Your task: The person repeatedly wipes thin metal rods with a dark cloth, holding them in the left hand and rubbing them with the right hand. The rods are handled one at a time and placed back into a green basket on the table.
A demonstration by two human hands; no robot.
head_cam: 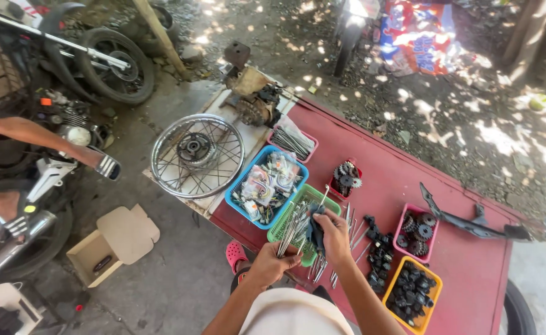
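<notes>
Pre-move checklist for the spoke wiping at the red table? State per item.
1. Left hand grips the bundle of spokes: ok, fist closed round it.
2. Right hand holds the dark rag against the bundle: ok.
3. Green basket sits under the bundle: ok.
4. Loose spokes lie on the red table beside the right hand, inside its edge: ok.
5. Spokes in the bundle clean: cannot tell, too small.
6. Blue basket overhangs the table edge: not ok, judging by this view.
</notes>
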